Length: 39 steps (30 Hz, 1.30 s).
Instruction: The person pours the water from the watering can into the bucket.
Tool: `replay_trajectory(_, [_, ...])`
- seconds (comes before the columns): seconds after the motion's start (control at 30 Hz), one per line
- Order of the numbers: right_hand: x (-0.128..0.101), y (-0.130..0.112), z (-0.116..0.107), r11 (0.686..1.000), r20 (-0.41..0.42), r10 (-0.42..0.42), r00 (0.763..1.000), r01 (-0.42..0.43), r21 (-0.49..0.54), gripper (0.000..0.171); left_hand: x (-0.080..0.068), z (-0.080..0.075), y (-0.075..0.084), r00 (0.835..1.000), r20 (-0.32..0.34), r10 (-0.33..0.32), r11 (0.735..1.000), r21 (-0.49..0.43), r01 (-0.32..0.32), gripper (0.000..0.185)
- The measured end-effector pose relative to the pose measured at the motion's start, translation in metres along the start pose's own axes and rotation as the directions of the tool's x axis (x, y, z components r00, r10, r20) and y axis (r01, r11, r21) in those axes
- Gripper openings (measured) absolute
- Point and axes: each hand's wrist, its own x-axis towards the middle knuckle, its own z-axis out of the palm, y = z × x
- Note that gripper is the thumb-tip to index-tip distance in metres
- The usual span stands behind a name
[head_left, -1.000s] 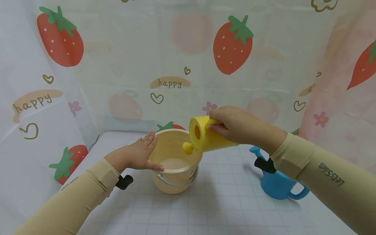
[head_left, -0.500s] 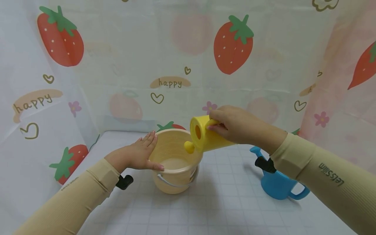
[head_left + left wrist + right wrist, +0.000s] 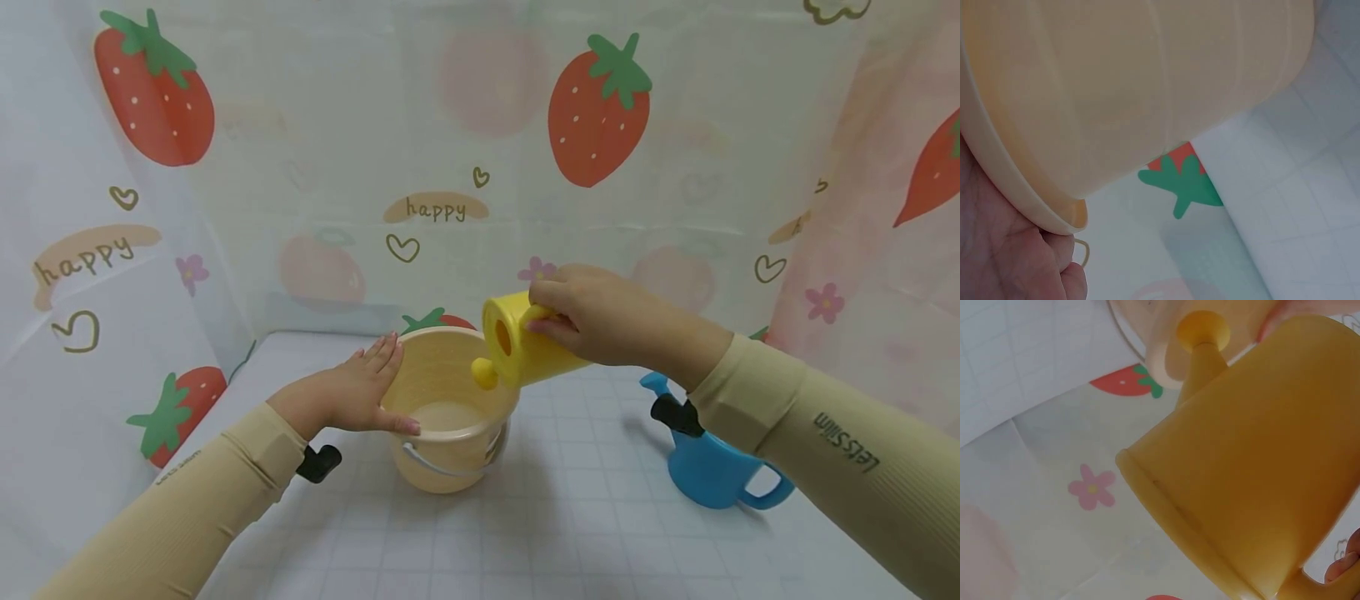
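Curling round the handle of a yellow watering can, the right hand grips it from above with fingers wrapped tight, holding the can tipped on its side so that its round spout tip points down and away from the grip, over the open mouth of a cream bucket. From the right wrist view the can's yellow body fills the frame, spout tip hanging just above the bucket's rim. Across the bucket from that grip, the left hand lies flat against the bucket's outer wall, fingers straight and together, thumb along the rim; it presses rather than clasps. Behind the right forearm, a blue watering can stands on the white gridded table. Strawberry-printed curtains hang on all sides beyond the table.
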Motion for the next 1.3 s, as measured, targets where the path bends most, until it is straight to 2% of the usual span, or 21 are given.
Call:
replay_trajectory(0.47, [0.0017,0.0004,-0.0012,0.998,-0.014,-0.051,0.999,0.051,-0.027,0.014,-0.0004,-0.001,0.0019,1.0,-0.002,-0.003,1.0,0.004,0.003,0.122])
replay_trajectory(1.3, [0.0025,0.0037,0.0011,0.996,0.01,-0.063,0.998,0.064,-0.066,0.014,0.0018,0.002,-0.0009,1.0,-0.005,0.0,1.0,0.014,0.001,0.124])
